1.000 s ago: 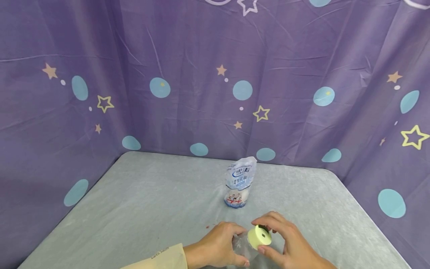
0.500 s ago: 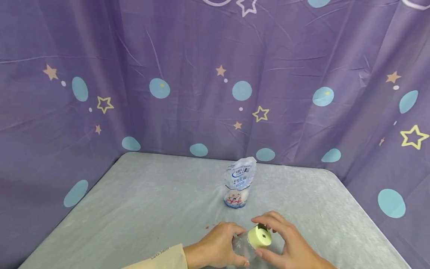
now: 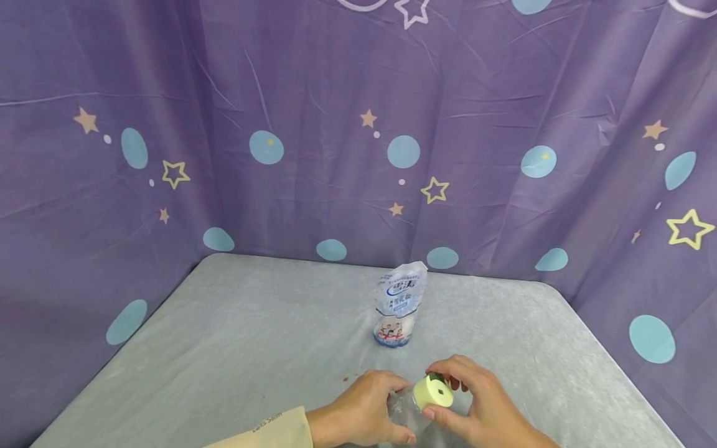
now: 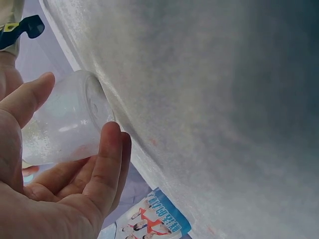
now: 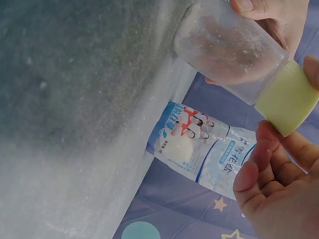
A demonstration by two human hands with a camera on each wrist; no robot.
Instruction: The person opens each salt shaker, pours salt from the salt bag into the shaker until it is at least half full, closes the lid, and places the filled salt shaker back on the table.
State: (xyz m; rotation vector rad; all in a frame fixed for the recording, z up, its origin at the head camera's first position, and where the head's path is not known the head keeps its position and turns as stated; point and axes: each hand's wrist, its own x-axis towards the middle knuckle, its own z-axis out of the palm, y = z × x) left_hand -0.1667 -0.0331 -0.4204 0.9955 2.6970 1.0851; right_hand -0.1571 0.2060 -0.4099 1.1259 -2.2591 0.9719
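One jar (image 5: 234, 52), capped, in left hand (image 3: 366, 407)

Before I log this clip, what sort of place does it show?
Probably a staged recording booth rather than a working kitchen: a purple star-patterned curtain closes off the back and both sides of a pale grey table, on which a printed pouch stands.

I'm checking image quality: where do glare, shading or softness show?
Head: fairly even light, but the transparent cylindrical bottle blends into the flat grey tablecloth; left wrist: pale highlights on the bottle, tablecloth soft and darker at upper right; right wrist: tablecloth dark at upper left, paler below, while larger print on the blue-and-white plastic pouch is legible.
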